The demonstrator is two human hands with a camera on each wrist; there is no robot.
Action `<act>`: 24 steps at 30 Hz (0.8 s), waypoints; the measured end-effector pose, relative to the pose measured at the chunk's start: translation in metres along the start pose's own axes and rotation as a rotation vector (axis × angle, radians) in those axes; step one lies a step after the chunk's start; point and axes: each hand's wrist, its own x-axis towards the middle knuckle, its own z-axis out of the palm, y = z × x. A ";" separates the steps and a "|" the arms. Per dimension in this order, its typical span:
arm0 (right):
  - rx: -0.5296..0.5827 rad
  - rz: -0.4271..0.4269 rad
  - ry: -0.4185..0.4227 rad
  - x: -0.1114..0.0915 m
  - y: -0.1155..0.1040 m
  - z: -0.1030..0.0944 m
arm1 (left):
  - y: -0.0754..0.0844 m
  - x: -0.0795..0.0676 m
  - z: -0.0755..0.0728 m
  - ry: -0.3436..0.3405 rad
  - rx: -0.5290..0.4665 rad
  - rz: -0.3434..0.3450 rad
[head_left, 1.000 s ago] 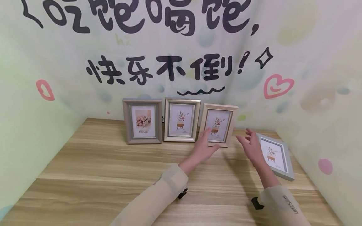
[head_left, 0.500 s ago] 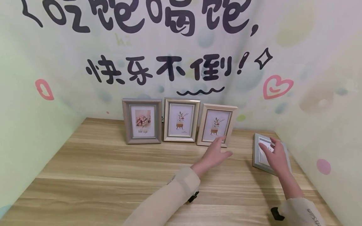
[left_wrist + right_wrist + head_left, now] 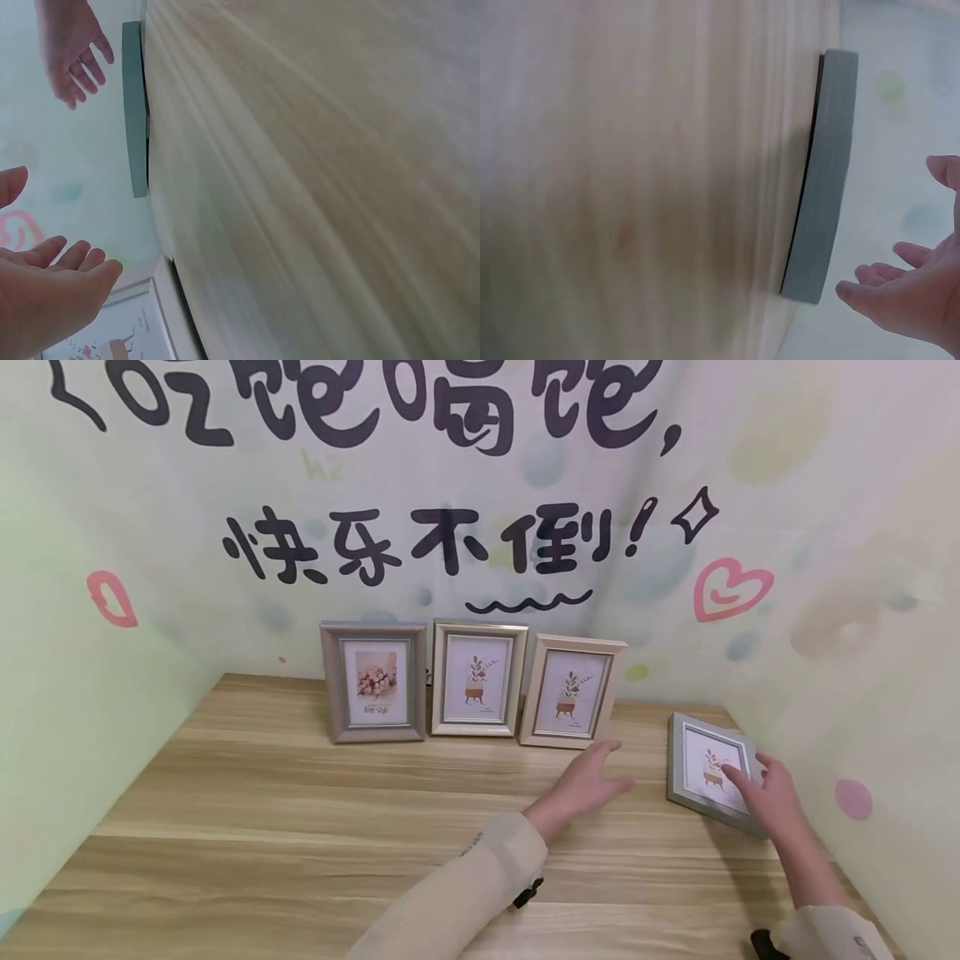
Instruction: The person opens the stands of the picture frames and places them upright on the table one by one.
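A grey picture frame (image 3: pixel 703 768) lies flat, picture up, near the table's right side. Over its right part is my right hand (image 3: pixel 774 797), thumb and fingers spread. The left wrist view shows that right hand (image 3: pixel 73 52) apart from the grey frame (image 3: pixel 135 112), with a gap between them. My left hand (image 3: pixel 583 783) holds nothing; its thumb and fingers are extended just in front of a cream picture frame (image 3: pixel 572 692) that stands leaning back. In the right wrist view only the grey frame's side edge (image 3: pixel 823 180) shows, next to my right hand (image 3: pixel 919 285).
Left of the cream frame stand a gold-rimmed picture frame (image 3: pixel 477 683) and a mauve-brown picture frame (image 3: pixel 375 685), in a row against the printed back cloth (image 3: pixel 420 602). Cloth walls border the wooden table (image 3: pixel 285 827) left, right and behind.
My left hand has come off the cream frame and moved right and nearer. My right hand has moved right, from the grey frame's left side to over its right part.
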 end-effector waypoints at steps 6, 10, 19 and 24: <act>-0.110 -0.021 -0.089 -0.001 0.015 -0.005 | -0.001 0.003 0.018 -0.048 -0.027 -0.040; -0.154 -0.085 -0.122 -0.005 0.022 -0.005 | -0.001 0.005 0.026 -0.067 -0.012 -0.033; -0.174 -0.126 -0.154 -0.009 0.023 -0.006 | 0.002 0.005 0.029 -0.079 0.025 -0.053; -0.219 -0.141 -0.166 -0.015 0.015 -0.006 | 0.003 0.006 0.032 -0.075 0.008 -0.080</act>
